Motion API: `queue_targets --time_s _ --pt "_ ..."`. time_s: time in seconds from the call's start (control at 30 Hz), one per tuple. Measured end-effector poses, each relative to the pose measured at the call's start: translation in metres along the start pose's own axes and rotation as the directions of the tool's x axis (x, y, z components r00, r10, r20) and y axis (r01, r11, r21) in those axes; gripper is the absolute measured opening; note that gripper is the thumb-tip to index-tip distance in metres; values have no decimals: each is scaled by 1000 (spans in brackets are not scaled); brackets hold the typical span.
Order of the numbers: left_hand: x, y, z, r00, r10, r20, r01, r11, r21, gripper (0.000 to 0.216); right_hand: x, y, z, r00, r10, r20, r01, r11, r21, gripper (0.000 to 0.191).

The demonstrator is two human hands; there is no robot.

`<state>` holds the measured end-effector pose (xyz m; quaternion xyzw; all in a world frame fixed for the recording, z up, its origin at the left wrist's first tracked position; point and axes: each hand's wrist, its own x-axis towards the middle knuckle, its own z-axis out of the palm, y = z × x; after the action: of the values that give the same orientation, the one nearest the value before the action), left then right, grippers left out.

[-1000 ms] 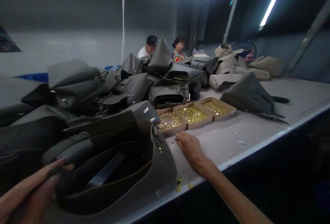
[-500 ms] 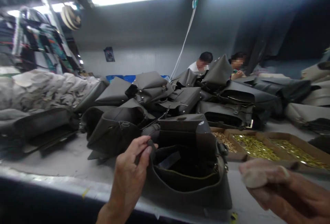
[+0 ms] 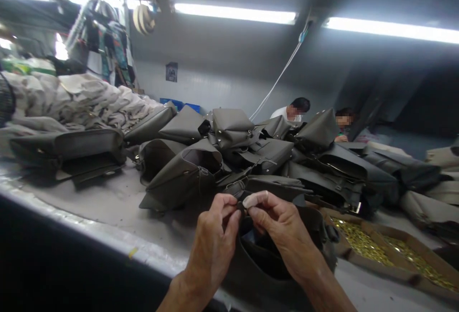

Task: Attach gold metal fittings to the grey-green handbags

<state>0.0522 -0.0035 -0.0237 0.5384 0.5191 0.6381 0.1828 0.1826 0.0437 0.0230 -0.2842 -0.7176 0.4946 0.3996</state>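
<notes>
A dark grey handbag stands at the table's front edge, its mouth upward and partly covered by my hands. My left hand pinches a small dark tab at the bag's upper left edge between thumb and fingers. Meeting it there, my right hand has its thumb and forefinger pressed together over the bag's opening. A pale wrap covers the tip of the right forefinger. Whatever lies between the right fingertips is too small and hidden to name.
More grey bags are heaped behind. On the right, cardboard trays contain small gold-coloured metal parts. Pale fabric pieces pile up at the back left. Two people sit beyond the heap. The table edge runs along the front.
My right hand has come in from the right side, near the trays, to meet my left fingertips at the bag's edge. My left hand keeps its pinch. The view has shifted.
</notes>
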Motion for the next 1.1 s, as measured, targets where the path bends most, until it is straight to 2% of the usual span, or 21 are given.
queue_targets --time_s 0.2,0.47,0.67,0.77,0.9,1.0,1.1 --pt "0 -6 1 1000 5 13 -4 1000 -28 7 8 11 1 998 59 20 -59 998 13 20" --pt "3 -11 6 999 -28 38 30 999 -45 9 11 24 -1 998 63 -7 -63 996 56 18" --pt "4 -12 9 1000 -29 3 30 1000 -11 10 12 22 2 998 46 -39 -42 994 106 24" --pt "3 -12 10 1000 -16 -24 16 1000 18 6 11 20 4 999 24 -40 -22 998 63 24" --pt "2 -11 13 999 15 -41 -15 1000 17 5 9 19 3 997 -20 -71 16 998 -56 22" --pt "1 -12 16 996 61 -69 -56 996 71 5 7 21 2 996 -7 -85 -1 996 -92 21" --pt "-1 -16 19 976 190 -106 -167 967 193 6 6 25 1 996 15 -84 -22 996 -83 22"
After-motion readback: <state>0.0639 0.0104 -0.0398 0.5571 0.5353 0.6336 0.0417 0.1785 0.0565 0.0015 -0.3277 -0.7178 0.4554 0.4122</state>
